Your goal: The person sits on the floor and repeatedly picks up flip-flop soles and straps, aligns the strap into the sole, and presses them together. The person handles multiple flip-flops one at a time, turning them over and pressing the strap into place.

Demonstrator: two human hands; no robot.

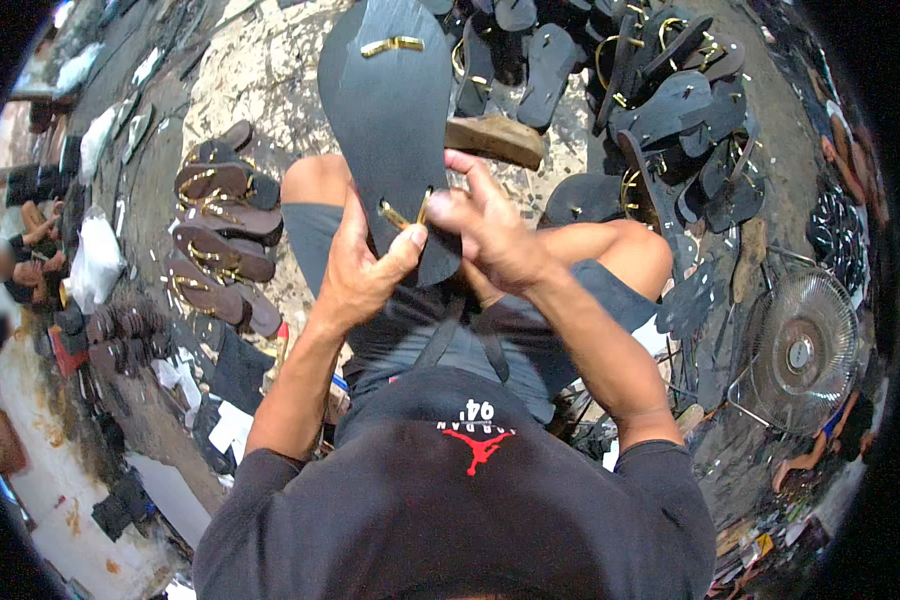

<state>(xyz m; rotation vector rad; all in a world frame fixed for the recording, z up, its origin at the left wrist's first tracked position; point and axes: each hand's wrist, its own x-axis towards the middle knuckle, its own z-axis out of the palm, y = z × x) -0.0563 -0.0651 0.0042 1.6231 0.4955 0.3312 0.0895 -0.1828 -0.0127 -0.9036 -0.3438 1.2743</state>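
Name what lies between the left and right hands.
In the head view, the dark, flat sandal sole lies between the left hand and the right hand, with narrow, shiny gold strips on it.

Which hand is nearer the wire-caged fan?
Right: right hand is left of the fan, at the black flip-flop sole; left hand is farther left, gripping that sole's left edge.

One wide fisheye view from the person's head, upright, facing steeply down over a black short-sleeved shirt (450,535), bare left hand (368,265) and bare right hand (498,232) close below, dark scrap-littered floor (148,265) curving around, round black border
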